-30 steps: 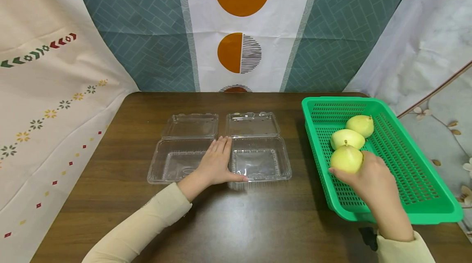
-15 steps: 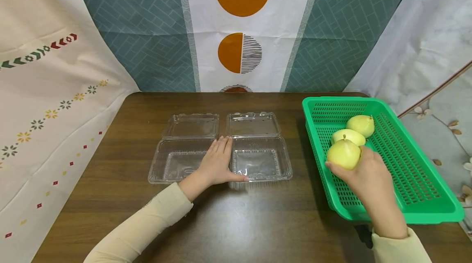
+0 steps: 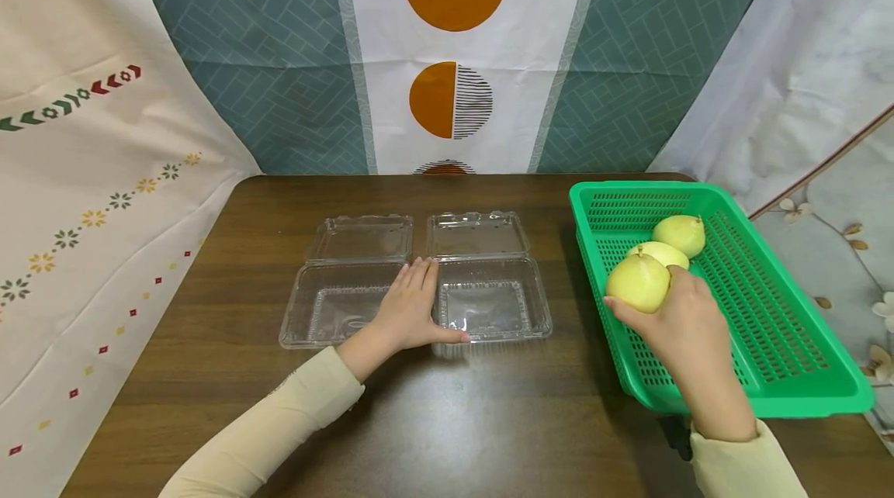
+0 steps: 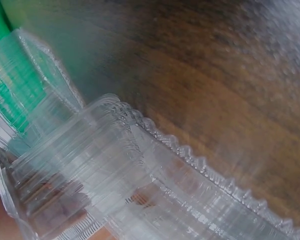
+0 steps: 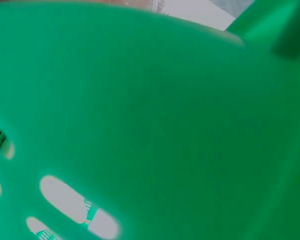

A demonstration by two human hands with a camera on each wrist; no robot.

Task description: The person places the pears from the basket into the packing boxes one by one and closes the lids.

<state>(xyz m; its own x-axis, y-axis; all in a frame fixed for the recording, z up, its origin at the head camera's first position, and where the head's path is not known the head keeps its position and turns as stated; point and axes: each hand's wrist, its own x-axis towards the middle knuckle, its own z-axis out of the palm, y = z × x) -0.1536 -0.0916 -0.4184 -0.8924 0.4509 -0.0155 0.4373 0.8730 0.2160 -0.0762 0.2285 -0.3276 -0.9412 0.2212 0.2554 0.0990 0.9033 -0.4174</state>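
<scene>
A yellow-green pear [image 3: 638, 283] is gripped in my right hand [image 3: 687, 323], its stem pointing up, over the left side of the green basket [image 3: 803, 288]. Two more pears lie in the basket behind it: one [image 3: 660, 254] partly hidden by the held pear, the other [image 3: 680, 235] farther back. My left hand [image 3: 408, 312] rests with straight fingers where two clear plastic clamshell boxes meet. The left box [image 3: 335, 304] and the right box [image 3: 492, 304] both stand with lids raised back. The basket's wall [image 5: 155, 115] fills the right wrist view, hiding the right hand's work.
All of this stands on a dark brown wooden table [image 3: 447, 420]. The basket's green rim [image 3: 597, 327] rises at the right, with table surface between it and the boxes. Patterned cloths [image 3: 300, 79] hang behind and at both sides.
My right hand has moved left with the pear and slightly upward in the head view, toward the basket's left rim. The left hand and the boxes keep their place.
</scene>
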